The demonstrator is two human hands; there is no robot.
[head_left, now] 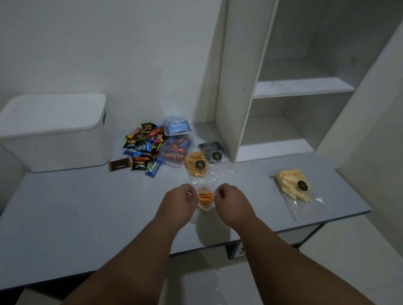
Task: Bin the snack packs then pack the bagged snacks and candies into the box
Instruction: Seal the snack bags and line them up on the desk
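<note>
My left hand point(181, 201) and my right hand point(229, 200) each pinch one side of a clear bag of orange snacks point(205, 198), held just above the table between them. Behind it lie a clear bag of yellow-orange snacks point(196, 167) and a clear bag of dark round snacks point(212, 152). A clear bag of pale yellow sticks point(294, 185) rests at the right. A pile of small wrapped snack packs point(143, 148) sits further back, with a clear tub of red packs point(177, 151) and a blue-filled tub point(176, 125). The white lidded box point(51, 132) stands at the back left.
The grey table point(78, 213) ends in a front edge near my forearms. A white shelf unit point(288, 94) with open compartments rises at the back right. A brown wrapped bar point(120, 164) lies in front of the white box. The wall is close behind everything.
</note>
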